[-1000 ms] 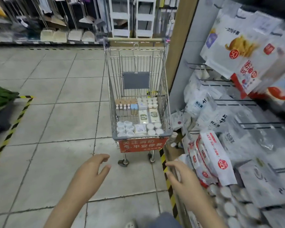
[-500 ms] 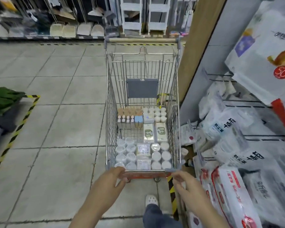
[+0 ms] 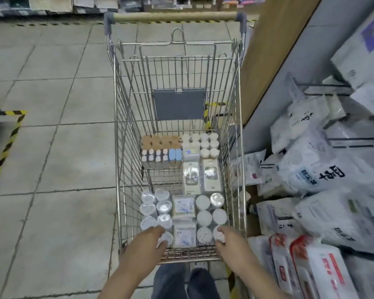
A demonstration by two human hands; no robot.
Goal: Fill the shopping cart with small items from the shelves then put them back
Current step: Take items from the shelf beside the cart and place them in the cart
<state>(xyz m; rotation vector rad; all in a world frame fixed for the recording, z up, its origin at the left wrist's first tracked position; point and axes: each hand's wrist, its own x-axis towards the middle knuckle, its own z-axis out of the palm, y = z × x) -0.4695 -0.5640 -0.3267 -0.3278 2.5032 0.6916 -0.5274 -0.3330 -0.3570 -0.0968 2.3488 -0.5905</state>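
Beneath our left hand (image 3: 146, 244) and right hand (image 3: 230, 242), fingers loosely spread and gripping nothing, small round white plastic tubs (image 3: 204, 218) sat inside the wire shopping cart (image 3: 125, 147); light, rigid, probably best pinched by their sides.

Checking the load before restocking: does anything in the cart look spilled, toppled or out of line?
Nothing stands out. The small white tubs and flat packets sit in tidy rows in the wire shopping cart; none lies toppled or spilled.
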